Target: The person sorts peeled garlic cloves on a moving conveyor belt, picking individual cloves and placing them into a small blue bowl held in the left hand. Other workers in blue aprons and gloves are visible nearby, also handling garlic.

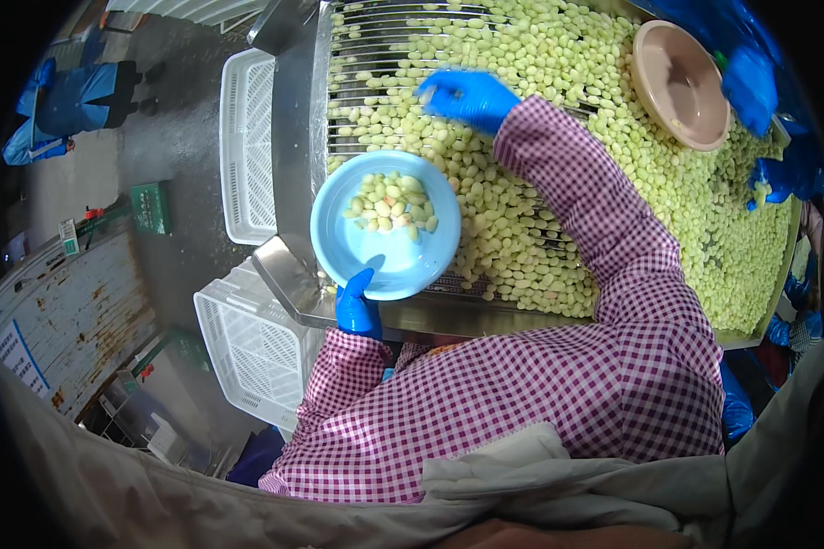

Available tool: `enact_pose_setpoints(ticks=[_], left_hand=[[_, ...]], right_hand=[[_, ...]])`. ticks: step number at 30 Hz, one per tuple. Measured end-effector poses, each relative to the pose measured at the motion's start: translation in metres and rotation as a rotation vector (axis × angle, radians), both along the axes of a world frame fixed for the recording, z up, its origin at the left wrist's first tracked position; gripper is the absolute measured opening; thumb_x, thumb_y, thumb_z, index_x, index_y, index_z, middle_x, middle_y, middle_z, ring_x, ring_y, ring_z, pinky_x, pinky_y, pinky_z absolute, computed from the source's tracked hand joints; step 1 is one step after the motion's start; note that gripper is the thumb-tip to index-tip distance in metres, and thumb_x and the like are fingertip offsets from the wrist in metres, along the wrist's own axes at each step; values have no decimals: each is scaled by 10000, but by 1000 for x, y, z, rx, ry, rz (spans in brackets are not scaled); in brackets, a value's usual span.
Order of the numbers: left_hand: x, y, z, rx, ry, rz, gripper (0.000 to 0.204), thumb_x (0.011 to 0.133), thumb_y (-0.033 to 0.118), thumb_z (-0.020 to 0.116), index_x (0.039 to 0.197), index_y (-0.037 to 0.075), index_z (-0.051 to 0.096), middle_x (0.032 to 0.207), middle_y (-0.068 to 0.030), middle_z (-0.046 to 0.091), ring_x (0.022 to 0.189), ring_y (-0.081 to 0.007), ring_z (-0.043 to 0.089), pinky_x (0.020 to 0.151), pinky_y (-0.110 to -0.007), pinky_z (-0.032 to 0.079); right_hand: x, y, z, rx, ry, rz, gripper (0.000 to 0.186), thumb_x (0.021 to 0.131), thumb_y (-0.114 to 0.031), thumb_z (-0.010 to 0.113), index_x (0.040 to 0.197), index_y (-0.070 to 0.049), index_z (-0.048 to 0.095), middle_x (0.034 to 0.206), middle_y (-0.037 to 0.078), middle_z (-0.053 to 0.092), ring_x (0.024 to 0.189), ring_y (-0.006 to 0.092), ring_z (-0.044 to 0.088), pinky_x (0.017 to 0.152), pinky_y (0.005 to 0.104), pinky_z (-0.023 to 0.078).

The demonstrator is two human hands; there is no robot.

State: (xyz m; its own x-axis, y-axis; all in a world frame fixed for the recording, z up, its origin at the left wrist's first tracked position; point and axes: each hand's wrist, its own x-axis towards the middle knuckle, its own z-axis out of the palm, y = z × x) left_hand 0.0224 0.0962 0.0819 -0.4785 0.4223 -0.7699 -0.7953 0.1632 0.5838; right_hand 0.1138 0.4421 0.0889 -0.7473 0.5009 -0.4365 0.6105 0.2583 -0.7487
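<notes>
My left hand [360, 306], in a blue glove, grips the near rim of a light blue basin [384, 265], thumb over the edge. The basin holds several pale green, grape-like fruits [389, 197], some pinkish. My right hand [460, 99], also gloved in blue, is over a thick spread of the same fruit [522, 265] on a steel slatted table, beyond the basin and right of it. Its fingers are bent and somewhat blurred, and I cannot make out whether anything is between them.
A beige basin [650, 46] sits among the fruit, with co-workers' blue-gloved hands [769, 183] at the table's right. White crates [247, 146] are left of the steel edge [293, 119]. A person in blue [64, 110] is on the wet floor, near a rusty panel [73, 329].
</notes>
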Motion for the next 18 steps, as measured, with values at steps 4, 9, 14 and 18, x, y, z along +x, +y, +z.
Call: enact_pose_setpoints(ticks=[4, 9, 14, 18], left_hand=[[-6, -6, -4, 23, -16, 37, 580, 795, 20, 557, 1347, -3, 383, 1292, -155, 497, 1185, -296, 492, 1015, -421, 398], [5, -11, -3, 36, -20, 56, 615, 788, 27, 562, 1368, 17, 357, 1305, -153, 484, 1201, -299, 479, 1021, -433, 392], [-8, -15, 3, 22, -14, 78, 597, 784, 22, 560, 1351, -3, 375, 1291, -163, 496, 1190, -301, 486, 1020, -417, 395], [-12, -20, -3, 30, -17, 92, 588, 780, 20, 569, 1339, -14, 391, 1285, -174, 502, 1169, -302, 503, 1008, -418, 405]], right_hand=[[-10, 18, -28, 274, -9, -136, 323, 936, -286, 499, 1231, -178, 577, 1094, 59, 656, 989, 227, 624, 925, 385, 471], [-3, 99, -81, 783, -381, -209, 273, 913, -252, 505, 1164, -250, 614, 1157, 51, 621, 1028, 248, 606, 887, 406, 495], [-5, 97, -75, 873, -469, -191, 251, 925, -236, 485, 1127, -240, 634, 1099, 63, 646, 1005, 258, 615, 869, 403, 503], [9, 71, -65, 769, -390, -418, 285, 914, -174, 463, 1152, -185, 620, 1081, 91, 648, 1014, 254, 610, 861, 395, 492]])
